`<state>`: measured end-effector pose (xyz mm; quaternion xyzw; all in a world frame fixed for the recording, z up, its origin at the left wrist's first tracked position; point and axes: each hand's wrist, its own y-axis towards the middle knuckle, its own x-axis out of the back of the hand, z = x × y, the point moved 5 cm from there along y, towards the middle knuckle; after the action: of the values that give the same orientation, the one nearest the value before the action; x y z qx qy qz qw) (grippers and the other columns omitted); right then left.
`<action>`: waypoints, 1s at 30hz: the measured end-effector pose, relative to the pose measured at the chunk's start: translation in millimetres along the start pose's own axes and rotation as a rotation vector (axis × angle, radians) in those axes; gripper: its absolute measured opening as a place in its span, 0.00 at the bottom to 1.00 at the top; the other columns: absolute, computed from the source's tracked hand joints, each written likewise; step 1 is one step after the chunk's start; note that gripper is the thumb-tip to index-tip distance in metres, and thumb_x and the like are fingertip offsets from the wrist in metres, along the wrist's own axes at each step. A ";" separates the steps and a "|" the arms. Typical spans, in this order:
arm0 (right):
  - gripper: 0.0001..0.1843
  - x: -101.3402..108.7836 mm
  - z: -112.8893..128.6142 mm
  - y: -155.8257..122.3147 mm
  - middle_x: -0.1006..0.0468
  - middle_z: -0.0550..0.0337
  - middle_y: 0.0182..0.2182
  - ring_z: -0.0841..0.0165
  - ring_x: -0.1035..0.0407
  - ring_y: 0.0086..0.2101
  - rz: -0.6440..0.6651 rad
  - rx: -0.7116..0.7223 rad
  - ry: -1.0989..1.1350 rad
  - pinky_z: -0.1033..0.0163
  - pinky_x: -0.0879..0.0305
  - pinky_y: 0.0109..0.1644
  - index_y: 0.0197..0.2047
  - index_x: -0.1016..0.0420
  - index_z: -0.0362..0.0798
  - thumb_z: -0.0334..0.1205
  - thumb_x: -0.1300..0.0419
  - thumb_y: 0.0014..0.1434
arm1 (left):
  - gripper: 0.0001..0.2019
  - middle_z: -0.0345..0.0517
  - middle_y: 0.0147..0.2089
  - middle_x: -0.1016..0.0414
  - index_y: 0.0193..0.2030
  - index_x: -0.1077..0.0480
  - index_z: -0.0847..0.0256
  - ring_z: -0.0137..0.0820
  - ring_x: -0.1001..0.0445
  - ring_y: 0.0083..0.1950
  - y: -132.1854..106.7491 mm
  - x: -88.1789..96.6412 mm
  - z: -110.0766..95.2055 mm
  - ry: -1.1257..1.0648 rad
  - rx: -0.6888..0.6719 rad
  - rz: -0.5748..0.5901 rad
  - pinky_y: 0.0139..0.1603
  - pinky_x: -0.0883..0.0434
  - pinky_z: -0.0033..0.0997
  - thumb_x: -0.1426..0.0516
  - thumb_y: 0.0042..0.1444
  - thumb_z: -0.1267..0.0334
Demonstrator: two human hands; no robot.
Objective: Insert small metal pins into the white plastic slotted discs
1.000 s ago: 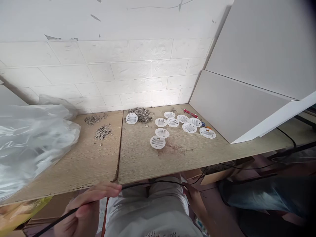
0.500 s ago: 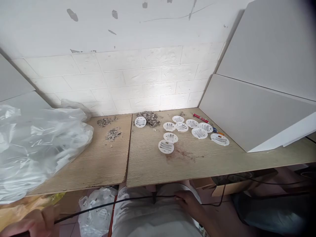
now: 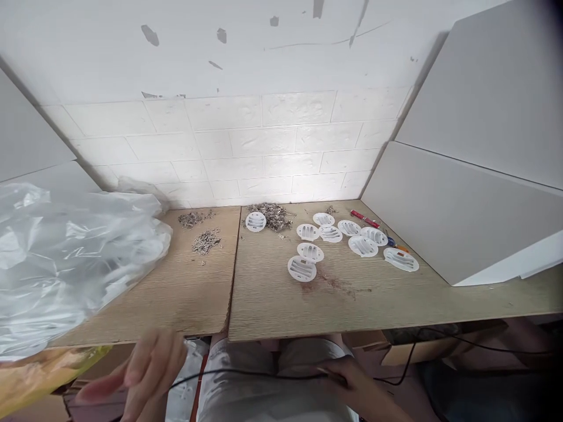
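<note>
A thin black cable (image 3: 246,372) runs across my lap from one hand to the other. My left hand (image 3: 153,366) is at the table's front edge, blurred, with its fingers curled and the thumb sticking out to the left. The cable meets this hand at its lower right side; the exact grip is hidden. Over my right thigh, my right hand (image 3: 345,378) is closed round the cable, which continues beyond it to the right. On the table above lie several round white slotted plastic covers (image 3: 302,269).
Small metal parts form piles (image 3: 206,241) toward the back. A large clear plastic bag (image 3: 79,264) covers the table's left end. A red tool (image 3: 365,219) lies by the grey panel (image 3: 475,205) at right. Under the table stands a cardboard box (image 3: 398,354).
My left hand has moved right and up from the lower left corner, shortening the stretch of cable between my hands. My right hand has shifted slightly down and right. The view has tilted a little.
</note>
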<state>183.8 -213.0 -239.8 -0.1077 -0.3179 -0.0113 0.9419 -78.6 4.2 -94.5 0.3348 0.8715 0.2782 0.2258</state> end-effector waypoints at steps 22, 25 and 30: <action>0.26 187.0 97.4 189.1 0.29 0.61 0.23 0.72 0.39 0.25 -0.658 0.226 0.363 0.64 0.42 0.31 0.36 0.24 0.43 0.61 0.45 0.58 | 0.18 0.41 0.17 0.38 0.15 0.36 0.61 0.27 0.39 0.21 149.8 -135.9 163.0 1.140 0.579 0.385 0.24 0.46 0.27 0.35 0.43 0.54; 0.29 181.5 94.5 181.4 0.30 0.60 0.24 0.71 0.39 0.26 -0.700 0.259 0.418 0.64 0.41 0.32 0.38 0.23 0.44 0.62 0.49 0.60 | 0.14 0.42 0.22 0.33 0.19 0.35 0.61 0.28 0.36 0.24 148.0 -133.7 160.3 0.969 0.524 0.332 0.26 0.42 0.28 0.37 0.46 0.59; 0.30 170.0 101.2 171.0 0.31 0.60 0.24 0.70 0.40 0.26 -0.802 0.277 0.358 0.64 0.42 0.32 0.35 0.24 0.45 0.63 0.53 0.62 | 0.14 0.43 0.30 0.29 0.27 0.37 0.61 0.28 0.29 0.30 148.7 -107.1 137.3 0.440 0.499 0.000 0.28 0.33 0.26 0.38 0.48 0.55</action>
<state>274.3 -16.7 -92.6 0.1544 -0.1653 -0.3506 0.9088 141.3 66.4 -79.8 0.3118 0.9406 0.1219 -0.0569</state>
